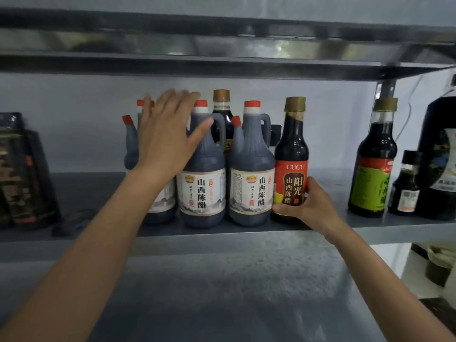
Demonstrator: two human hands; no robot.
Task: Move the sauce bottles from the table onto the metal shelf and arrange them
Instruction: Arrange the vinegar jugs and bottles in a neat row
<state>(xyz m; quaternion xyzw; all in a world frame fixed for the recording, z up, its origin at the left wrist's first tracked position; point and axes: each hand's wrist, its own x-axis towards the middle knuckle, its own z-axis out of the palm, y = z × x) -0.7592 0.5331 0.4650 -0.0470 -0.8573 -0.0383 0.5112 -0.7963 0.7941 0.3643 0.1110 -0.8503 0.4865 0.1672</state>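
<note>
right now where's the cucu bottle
Head view, right of centre: red-labelled glass bottle on the grey metal shelf, beside a red-capped jug, gripped by the right hand.

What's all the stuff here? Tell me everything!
grey plastic jugs with red caps: three, grey, mid-shelf
brown-capped dark glass bottle: one, dark, behind the jugs
red-labelled dark glass bottle: one, dark, right of the jugs
green-labelled dark glass bottle: one, dark, further right
small black-capped dark bottle: one, dark, beside it
large dark bottle: one, dark, far right
dark packets: count unclear, black, far left
grey metal shelf: one, grey, under everything
left hand: one, open, over the left jugs
right hand: one, grips the red-labelled bottle
</note>
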